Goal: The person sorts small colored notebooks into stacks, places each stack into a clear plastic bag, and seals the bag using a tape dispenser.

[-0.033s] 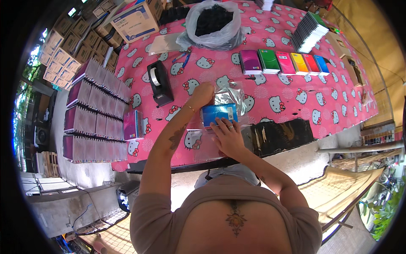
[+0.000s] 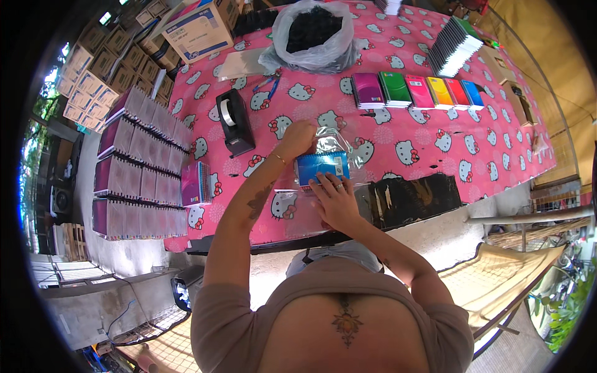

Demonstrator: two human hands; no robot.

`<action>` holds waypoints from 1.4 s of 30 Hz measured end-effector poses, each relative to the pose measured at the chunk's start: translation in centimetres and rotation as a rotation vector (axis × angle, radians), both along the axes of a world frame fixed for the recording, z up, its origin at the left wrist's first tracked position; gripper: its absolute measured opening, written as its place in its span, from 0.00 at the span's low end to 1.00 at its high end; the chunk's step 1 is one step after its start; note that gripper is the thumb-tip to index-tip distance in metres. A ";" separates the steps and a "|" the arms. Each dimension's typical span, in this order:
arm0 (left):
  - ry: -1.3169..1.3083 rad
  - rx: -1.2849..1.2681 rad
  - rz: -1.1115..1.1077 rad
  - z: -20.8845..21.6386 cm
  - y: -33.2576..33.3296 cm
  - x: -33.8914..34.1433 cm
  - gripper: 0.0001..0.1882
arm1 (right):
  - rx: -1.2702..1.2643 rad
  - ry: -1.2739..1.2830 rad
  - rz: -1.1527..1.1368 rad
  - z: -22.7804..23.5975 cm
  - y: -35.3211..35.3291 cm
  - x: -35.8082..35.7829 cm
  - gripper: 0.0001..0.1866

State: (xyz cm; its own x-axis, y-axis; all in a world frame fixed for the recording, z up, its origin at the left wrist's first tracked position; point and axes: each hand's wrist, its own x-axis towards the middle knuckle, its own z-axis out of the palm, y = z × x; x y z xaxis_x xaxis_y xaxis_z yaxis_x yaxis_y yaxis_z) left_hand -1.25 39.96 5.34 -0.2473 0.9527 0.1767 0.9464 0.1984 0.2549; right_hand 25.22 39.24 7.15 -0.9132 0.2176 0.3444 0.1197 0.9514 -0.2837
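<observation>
A blue spiral notebook (image 2: 317,166) lies within clear plastic wrap (image 2: 331,142) near the table's front edge. Its coil runs along the far side, and a pale label sits on the right part of its cover. My left hand (image 2: 300,137) is closed at the left edge of the plastic, beyond the notebook's far left corner, apparently pinching the film. Over the notebook's near right part lies my right hand (image 2: 334,198), its fingers spread on the cover; one finger wears a ring. Where its thumb rests is hard to see. More clear plastic sheets (image 2: 305,217) lie under and nearer than the notebook.
A black tape dispenser (image 2: 235,121) stands left of my left hand. Notebook stacks (image 2: 140,171) line the left edge, beside a purple notebook pile (image 2: 196,184). A colourful notebook row (image 2: 416,91) is at right, a plastic bag (image 2: 314,34) of black material and a carton (image 2: 200,31) at back.
The clear plastic beyond the notebook has shifted slightly, and its shine looks different. Both hands and the notebook stay almost in place.
</observation>
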 end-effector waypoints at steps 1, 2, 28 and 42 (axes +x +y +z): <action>0.066 0.030 -0.031 0.2 0.3 0.2 0.08 | 0.002 0.010 -0.005 -0.2 0.2 0.0 0.29; 0.136 0.061 -0.056 0.5 0.3 0.2 0.08 | 0.004 0.024 -0.003 -0.2 0.2 -0.1 0.29; -0.168 0.064 -0.075 5.3 -3.1 5.1 0.06 | 0.051 0.092 0.029 -0.6 1.0 0.2 0.30; 0.063 0.204 0.187 2.4 -8.0 13.1 0.15 | 0.098 0.005 0.071 -1.6 0.6 -0.4 0.27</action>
State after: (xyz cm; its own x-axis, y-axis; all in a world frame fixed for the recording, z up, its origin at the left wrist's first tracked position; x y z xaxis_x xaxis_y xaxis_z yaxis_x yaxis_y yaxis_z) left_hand 11.89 31.91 7.73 -0.3981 0.8347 0.3805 0.9134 0.3220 0.2491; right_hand 24.86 39.85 5.55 -0.9234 0.1180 0.3653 0.0504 0.9806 -0.1895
